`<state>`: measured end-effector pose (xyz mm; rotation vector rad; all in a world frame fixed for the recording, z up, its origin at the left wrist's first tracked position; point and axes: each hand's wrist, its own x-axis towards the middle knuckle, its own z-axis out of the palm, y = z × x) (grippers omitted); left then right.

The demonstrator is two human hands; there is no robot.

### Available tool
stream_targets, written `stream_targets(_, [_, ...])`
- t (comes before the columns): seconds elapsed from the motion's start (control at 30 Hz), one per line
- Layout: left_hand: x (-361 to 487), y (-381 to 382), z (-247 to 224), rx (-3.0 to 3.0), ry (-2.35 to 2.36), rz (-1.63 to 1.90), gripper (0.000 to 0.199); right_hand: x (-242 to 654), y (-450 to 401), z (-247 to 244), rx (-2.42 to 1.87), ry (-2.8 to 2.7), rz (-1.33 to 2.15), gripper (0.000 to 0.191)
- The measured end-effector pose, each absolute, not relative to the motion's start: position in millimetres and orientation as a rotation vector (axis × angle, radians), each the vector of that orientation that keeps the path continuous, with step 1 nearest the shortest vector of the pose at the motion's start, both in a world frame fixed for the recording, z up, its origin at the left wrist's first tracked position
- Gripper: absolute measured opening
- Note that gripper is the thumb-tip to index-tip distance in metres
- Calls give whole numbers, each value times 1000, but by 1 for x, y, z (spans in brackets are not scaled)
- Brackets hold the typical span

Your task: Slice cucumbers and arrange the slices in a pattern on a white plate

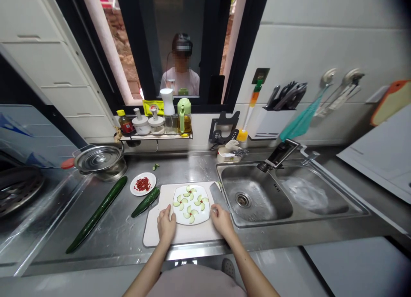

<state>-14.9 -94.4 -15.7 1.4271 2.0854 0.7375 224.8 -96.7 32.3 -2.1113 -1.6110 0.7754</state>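
Note:
A white squarish plate (192,220) sits on a pale cutting board (150,233). On it, cucumber slices (192,214) form several pinwheels with small red centres. My left hand (166,225) is closed at the plate's left edge, thumb against the rim. At the right edge, my right hand (222,222) has its curled fingers on the rim. A knife (218,196) lies flat just beyond my right hand; its handle is not clearly visible. Left of the plate, a cut piece of cucumber (145,202) rests partly on the board. Near it stands a small dish (133,188) of chopped red pieces (142,184).
A whole cucumber (98,213) lies on the steel counter at left, before a lidded pot (100,160). The double sink (257,198) with its black faucet (276,155) is at right. Seasoning jars (156,126) line a rack under the window, which reflects a person (180,76).

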Motion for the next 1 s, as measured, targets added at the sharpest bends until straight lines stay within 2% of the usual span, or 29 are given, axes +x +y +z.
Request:
stream_targets(0.37, [-15, -94, -11, 1512, 2088, 624, 49, 219, -100, 22, -2094, -1625, 854, 29])
stream_targets(0.73, [-16, -86, -22, 1190, 1881, 760, 47, 208, -82, 8, -2172, -1482, 977, 23])
stream_targets(0.87, [-14, -88, -17, 1146, 1874, 809, 44, 204, -78, 18, -2208, -1419, 1037, 21])
stream_targets(1.0, [-10, -96, 5, 1022, 1732, 1063, 45, 206, -84, 40, -2047, -1278, 1163, 21])
